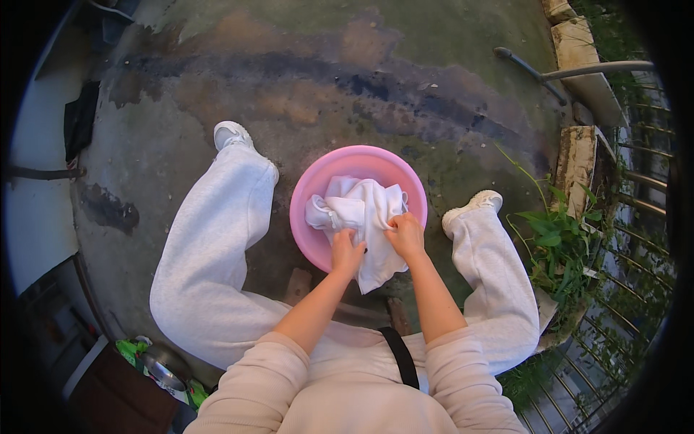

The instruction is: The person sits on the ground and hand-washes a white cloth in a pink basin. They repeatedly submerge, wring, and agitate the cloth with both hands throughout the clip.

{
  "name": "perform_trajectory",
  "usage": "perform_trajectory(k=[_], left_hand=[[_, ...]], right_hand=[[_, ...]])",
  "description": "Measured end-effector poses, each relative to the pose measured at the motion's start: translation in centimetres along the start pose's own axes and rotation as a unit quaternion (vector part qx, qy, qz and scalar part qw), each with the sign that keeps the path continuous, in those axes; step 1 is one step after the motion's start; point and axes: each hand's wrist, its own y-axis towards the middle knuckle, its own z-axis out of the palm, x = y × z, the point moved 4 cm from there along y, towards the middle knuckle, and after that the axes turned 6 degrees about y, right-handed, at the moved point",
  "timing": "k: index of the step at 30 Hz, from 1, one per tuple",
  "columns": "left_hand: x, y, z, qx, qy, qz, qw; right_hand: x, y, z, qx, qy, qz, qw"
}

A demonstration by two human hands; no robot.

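Observation:
A pink plastic basin stands on the floor between my feet. Bunched inside it is a white cloth garment, and one corner of it hangs over the rim nearest me. My left hand grips the garment's near left part between thumb and fingers. On the right side, my right hand pinches a fold of the same garment near the basin's rim. A small dark spot shows on the cloth between my hands. The bottom of the basin under the garment is hidden.
Around the basin lies a stained concrete floor. Green plants and a metal railing run along the right. A metal bowl sits at the lower left. Part of a wooden stool shows beneath me.

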Motion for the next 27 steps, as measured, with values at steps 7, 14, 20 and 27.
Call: perform_trajectory(k=[7, 14, 20, 27], left_hand=[[-0.7, -0.2, -0.1, 0.043, -0.092, -0.098, 0.99], [-3.1, -1.5, -5.7, 0.203, -0.531, -0.185, 0.802], [-5.4, -1.2, -12.3, 0.114, -0.648, -0.086, 0.748], [-10.9, -4.3, -18.0, 0.185, -0.31, 0.127, 0.924]], right_hand=[[0.3, -1.3, -1.6, 0.066, 0.325, 0.057, 0.942], [0.4, -2.5, -4.7, 0.003, 0.543, 0.069, 0.837], [2.8, -5.1, -8.8, 0.107, 0.437, 0.028, 0.893], [5.5, -7.7, -11.5, 0.073, 0.076, -0.074, 0.992]])
